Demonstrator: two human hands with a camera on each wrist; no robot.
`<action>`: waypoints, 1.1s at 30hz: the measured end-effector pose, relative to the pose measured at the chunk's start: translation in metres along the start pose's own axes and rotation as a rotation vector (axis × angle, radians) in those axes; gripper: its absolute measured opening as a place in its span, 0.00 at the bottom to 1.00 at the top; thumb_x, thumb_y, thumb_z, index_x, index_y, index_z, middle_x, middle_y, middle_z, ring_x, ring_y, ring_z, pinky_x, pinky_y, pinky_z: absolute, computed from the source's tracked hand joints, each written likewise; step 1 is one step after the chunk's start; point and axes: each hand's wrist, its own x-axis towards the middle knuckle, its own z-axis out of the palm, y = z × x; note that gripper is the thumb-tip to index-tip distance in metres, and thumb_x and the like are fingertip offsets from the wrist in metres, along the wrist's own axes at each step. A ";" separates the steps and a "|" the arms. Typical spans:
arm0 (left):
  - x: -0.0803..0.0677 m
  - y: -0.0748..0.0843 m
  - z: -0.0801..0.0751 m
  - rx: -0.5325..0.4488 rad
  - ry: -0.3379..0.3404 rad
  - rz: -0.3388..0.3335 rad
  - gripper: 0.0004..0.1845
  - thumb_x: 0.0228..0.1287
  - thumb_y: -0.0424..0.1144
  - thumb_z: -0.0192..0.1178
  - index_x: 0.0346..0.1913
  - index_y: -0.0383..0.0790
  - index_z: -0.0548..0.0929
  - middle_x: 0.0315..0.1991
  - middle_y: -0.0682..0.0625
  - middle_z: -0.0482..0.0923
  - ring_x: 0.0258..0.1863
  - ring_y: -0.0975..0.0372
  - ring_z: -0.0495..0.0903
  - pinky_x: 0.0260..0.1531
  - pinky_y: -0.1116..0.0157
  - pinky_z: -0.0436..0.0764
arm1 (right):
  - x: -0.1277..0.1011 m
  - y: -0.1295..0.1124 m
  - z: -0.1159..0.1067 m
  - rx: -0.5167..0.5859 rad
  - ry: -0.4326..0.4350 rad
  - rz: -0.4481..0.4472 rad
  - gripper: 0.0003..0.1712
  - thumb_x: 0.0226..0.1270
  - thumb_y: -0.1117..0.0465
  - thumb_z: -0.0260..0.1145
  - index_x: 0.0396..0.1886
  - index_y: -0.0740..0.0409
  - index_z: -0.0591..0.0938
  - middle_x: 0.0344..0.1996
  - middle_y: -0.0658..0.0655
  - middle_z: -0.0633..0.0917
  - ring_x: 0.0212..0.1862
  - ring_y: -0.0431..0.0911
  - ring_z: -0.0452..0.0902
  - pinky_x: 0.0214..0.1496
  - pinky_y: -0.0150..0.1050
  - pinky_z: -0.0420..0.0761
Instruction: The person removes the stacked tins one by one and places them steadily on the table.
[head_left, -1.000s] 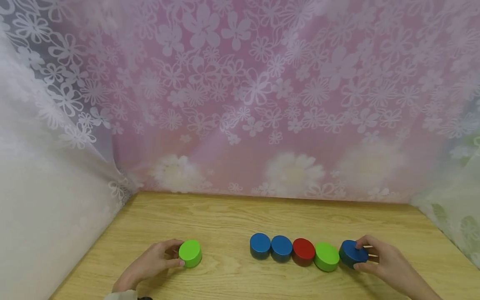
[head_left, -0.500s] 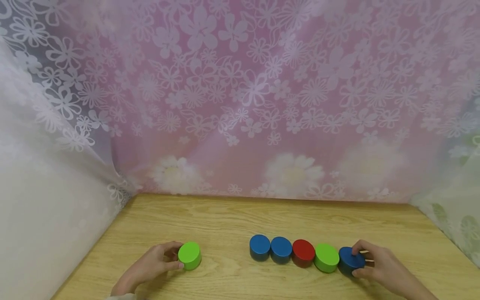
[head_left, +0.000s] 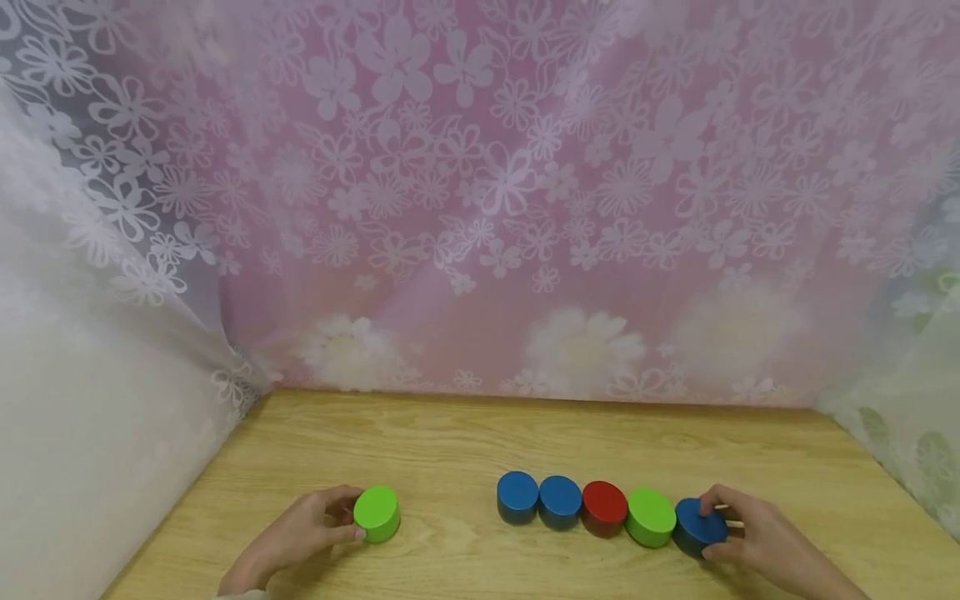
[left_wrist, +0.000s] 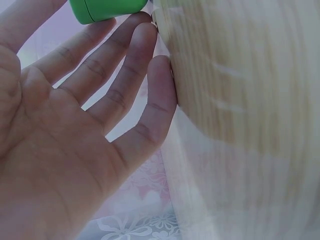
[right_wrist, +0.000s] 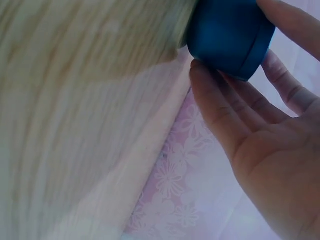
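My left hand (head_left: 302, 533) holds a squat green cylinder (head_left: 377, 513) at the left, with thumb and index finger about its side. In the left wrist view the same green cylinder (left_wrist: 107, 7) shows a thin seam around it, and the other fingers lie against the table. At the right, my right hand (head_left: 761, 537) grips a blue cylinder (head_left: 697, 533), thumb on the near side and a finger over its top edge. That blue cylinder (right_wrist: 230, 37) also has a seam near one end. It sits right beside a second green cylinder (head_left: 650, 517), at the right end of a row.
Leftward along the row come a red cylinder (head_left: 603, 507), a blue one (head_left: 559, 502) and another blue one (head_left: 517, 497), side by side. All stand on a wood-grain table (head_left: 435, 442). A pink flowered cloth (head_left: 480, 292) hangs behind, with pale cloth (head_left: 90, 400) at the left.
My right hand has brought its blue cylinder toward me and slightly left, into line with the row beside the green one. The left hand keeps its hold, nearly still.
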 end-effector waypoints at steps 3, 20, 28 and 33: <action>-0.001 -0.001 0.001 -0.005 -0.001 0.001 0.29 0.63 0.37 0.71 0.60 0.21 0.76 0.49 0.41 0.83 0.44 0.54 0.82 0.43 0.65 0.81 | -0.002 0.001 -0.001 0.036 -0.033 0.001 0.25 0.57 0.68 0.78 0.49 0.68 0.75 0.52 0.76 0.78 0.50 0.73 0.79 0.42 0.45 0.85; 0.001 0.003 -0.003 -0.047 -0.036 -0.005 0.41 0.63 0.36 0.72 0.69 0.18 0.62 0.55 0.32 0.78 0.49 0.44 0.80 0.46 0.50 0.82 | -0.016 -0.007 -0.012 -0.051 0.138 -0.036 0.34 0.64 0.67 0.73 0.63 0.76 0.68 0.56 0.79 0.74 0.51 0.71 0.79 0.43 0.52 0.84; -0.001 0.004 0.000 -0.029 -0.031 -0.014 0.38 0.63 0.36 0.72 0.67 0.18 0.65 0.51 0.37 0.81 0.47 0.47 0.81 0.42 0.61 0.82 | -0.019 -0.015 -0.013 -0.053 0.190 0.064 0.34 0.67 0.64 0.72 0.65 0.75 0.68 0.57 0.77 0.76 0.53 0.68 0.79 0.45 0.52 0.84; 0.001 0.007 0.002 -0.003 -0.016 -0.008 0.36 0.62 0.34 0.72 0.65 0.18 0.68 0.49 0.38 0.81 0.46 0.47 0.82 0.43 0.58 0.83 | -0.022 -0.017 -0.013 -0.056 0.205 0.071 0.33 0.67 0.65 0.71 0.64 0.77 0.68 0.56 0.77 0.77 0.53 0.69 0.79 0.44 0.51 0.84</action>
